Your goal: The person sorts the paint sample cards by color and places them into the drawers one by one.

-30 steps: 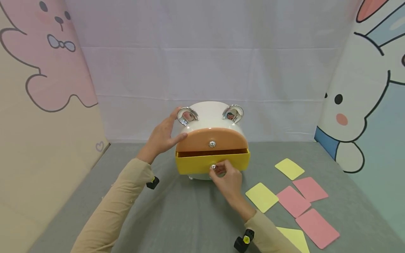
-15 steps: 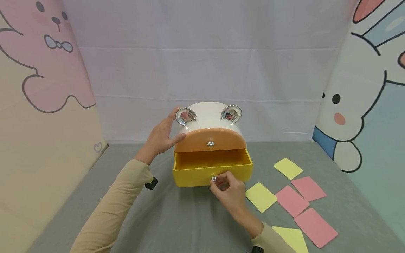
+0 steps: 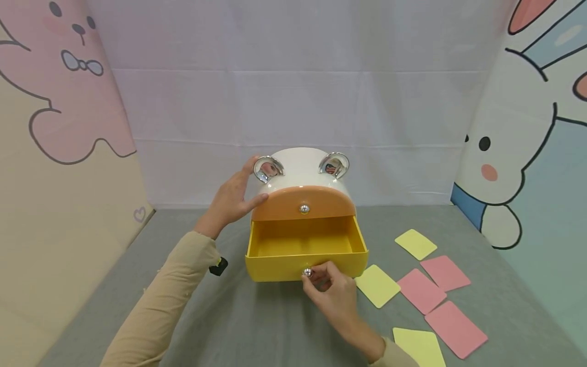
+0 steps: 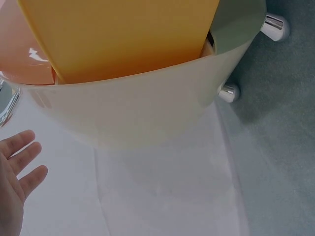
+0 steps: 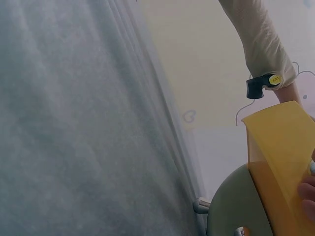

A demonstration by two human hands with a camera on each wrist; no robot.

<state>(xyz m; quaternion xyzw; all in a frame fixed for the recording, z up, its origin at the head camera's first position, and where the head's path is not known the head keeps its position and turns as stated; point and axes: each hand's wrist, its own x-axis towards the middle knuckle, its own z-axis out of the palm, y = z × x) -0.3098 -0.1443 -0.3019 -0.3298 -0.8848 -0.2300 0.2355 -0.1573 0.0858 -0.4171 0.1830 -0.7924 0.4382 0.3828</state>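
Head view: one yellow drawer [image 3: 275, 268] out

One white cabinet [image 3: 300, 167] with two silver ears [image 3: 334, 165] stands mid-scene on the far part of a grey table [image 3: 220, 316]. The left hand [image 3: 231, 201], fingers spread, is at its left side. The right hand [image 3: 337, 298] pinches the lower of two silver knobs [image 3: 308, 272], on that drawer, below one orange drawer [image 3: 284, 204]. Three yellow cards [image 3: 377, 287] and three pink cards [image 3: 421, 291] lie right.

No legible text, only tiny unclear marks on the yellow label [image 5: 275, 79] of the black wrist device [image 5: 255, 87]
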